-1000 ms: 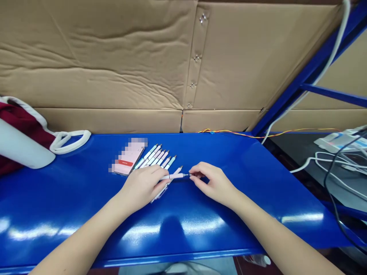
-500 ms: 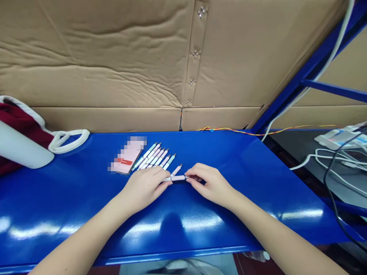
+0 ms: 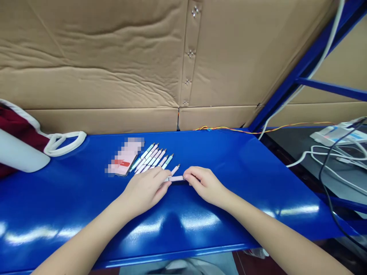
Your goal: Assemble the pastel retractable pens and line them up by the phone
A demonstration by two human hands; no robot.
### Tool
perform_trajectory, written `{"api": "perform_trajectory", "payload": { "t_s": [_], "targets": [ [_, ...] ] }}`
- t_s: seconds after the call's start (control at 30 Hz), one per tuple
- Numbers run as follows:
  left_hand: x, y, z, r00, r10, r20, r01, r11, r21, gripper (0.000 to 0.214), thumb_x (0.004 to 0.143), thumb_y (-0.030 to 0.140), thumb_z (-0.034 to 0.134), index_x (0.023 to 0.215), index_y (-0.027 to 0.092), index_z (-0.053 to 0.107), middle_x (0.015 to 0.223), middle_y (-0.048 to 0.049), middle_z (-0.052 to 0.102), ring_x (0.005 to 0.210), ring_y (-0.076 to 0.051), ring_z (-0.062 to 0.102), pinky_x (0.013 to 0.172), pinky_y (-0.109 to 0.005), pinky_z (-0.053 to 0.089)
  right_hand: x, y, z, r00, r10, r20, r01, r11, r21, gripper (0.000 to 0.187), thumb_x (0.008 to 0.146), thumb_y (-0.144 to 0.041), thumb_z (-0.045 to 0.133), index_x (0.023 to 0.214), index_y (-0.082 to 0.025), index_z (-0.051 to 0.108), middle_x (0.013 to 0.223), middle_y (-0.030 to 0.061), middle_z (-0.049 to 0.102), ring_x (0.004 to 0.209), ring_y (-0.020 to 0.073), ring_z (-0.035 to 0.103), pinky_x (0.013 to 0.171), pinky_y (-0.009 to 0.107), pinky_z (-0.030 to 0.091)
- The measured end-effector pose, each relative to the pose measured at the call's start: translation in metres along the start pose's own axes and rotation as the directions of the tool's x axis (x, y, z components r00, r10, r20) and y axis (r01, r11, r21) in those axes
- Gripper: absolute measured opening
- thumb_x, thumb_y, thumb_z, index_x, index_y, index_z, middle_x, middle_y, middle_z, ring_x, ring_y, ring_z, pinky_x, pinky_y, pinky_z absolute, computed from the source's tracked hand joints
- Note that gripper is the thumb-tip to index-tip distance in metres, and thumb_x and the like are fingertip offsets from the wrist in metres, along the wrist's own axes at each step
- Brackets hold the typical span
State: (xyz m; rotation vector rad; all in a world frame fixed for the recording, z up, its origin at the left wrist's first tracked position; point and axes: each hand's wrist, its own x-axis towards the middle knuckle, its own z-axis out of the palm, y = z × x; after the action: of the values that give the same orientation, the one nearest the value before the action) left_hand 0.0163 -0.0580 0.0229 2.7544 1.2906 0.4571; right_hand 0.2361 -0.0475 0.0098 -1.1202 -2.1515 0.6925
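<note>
On the blue metal shelf (image 3: 229,160), both hands hold a pale pink pen (image 3: 175,178) level between them: the left hand (image 3: 145,190) covers one end under curled fingers, while the right hand (image 3: 205,186) pinches the other end with its fingertips. A second pen (image 3: 174,170) slants just beyond, near a fanned row of pens (image 3: 151,157). If either pinch loosens, the round barrel could roll across the slick shelf. A careless left knuckle could knock the slanting pen into the row and scatter it.

No readable text; pink card (image 3: 124,157) blurred
</note>
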Motion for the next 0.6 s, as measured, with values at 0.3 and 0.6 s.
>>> {"api": "perform_trajectory", "payload": {
  "t_s": [0.3, 0.6],
  "targets": [
    [0.000, 0.003, 0.000, 1.000, 0.017, -0.003, -0.016, 0.999, 0.036, 0.024, 0.093, 0.033, 0.040, 0.097, 0.023, 0.061, 0.084, -0.0015, 0.060, 0.073, -0.015, 0.059, 0.059, -0.024, 0.043, -0.003, -0.002, 0.002, 0.997, 0.019, 0.077, -0.015, 0.998, -0.056, 0.036, 0.097, -0.032, 0.033, 0.067, -0.018, 0.049, 0.063, -0.0007, 0.054, 0.060, 0.0123, 0.052, 0.059, 0.024, 0.039],
    [0.000, 0.002, -0.001, 0.999, 0.001, -0.040, -0.001, 1.000, -0.005, 0.028, 0.095, 0.032, 0.037, 0.097, 0.022, 0.062, 0.085, -0.0028, 0.061, 0.074, -0.015, 0.060, 0.062, -0.024, 0.045, -0.004, -0.004, -0.009, 0.991, -0.032, 0.132, 0.037, 0.999, -0.036, 0.020, 0.089, -0.028, 0.052, 0.107, -0.020, 0.056, 0.079, 0.0003, 0.063, 0.067, 0.0129, 0.057, 0.063, 0.024, 0.043]
  ]
}}
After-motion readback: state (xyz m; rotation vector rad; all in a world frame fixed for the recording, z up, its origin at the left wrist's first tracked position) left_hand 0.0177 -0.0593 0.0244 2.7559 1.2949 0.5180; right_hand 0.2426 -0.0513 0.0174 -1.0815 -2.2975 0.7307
